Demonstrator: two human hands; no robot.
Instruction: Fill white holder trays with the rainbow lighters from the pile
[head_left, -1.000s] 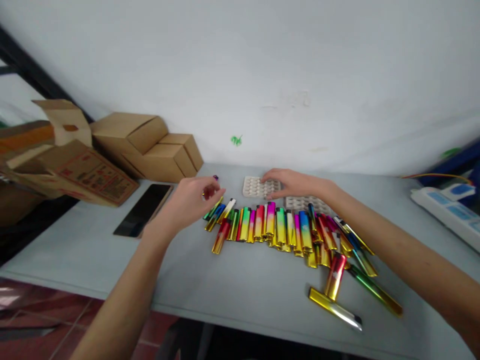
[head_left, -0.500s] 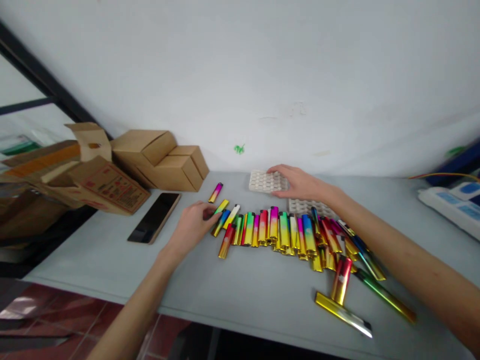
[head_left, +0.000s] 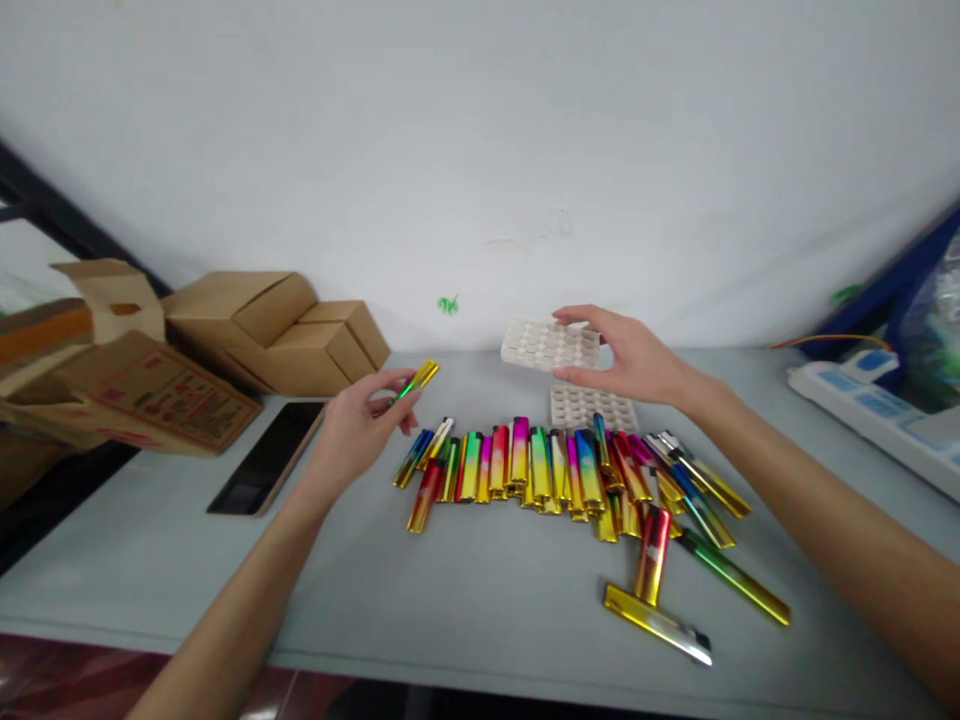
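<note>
Fingers of the left hand [head_left: 358, 425] pinch a gold-green lighter [head_left: 417, 381], lifted off the grey table [head_left: 465, 590] and tilted up to the right. Right hand [head_left: 634, 358] fingers clamp the edge of a white dimpled tray [head_left: 547, 345], raised above a second tray [head_left: 589, 408]. Just below both hands lies the row of coloured lighters [head_left: 540, 465]. Left of the pinching fingers lie a black phone [head_left: 266, 460] and cardboard boxes [head_left: 277, 320].

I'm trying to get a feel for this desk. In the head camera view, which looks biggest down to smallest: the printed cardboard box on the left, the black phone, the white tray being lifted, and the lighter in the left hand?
1. Printed cardboard box.
2. Black phone.
3. White tray, in the right hand; close to the phone, and it sits farther back, so that order is unsure.
4. Lighter, pinched by the left hand.
</note>
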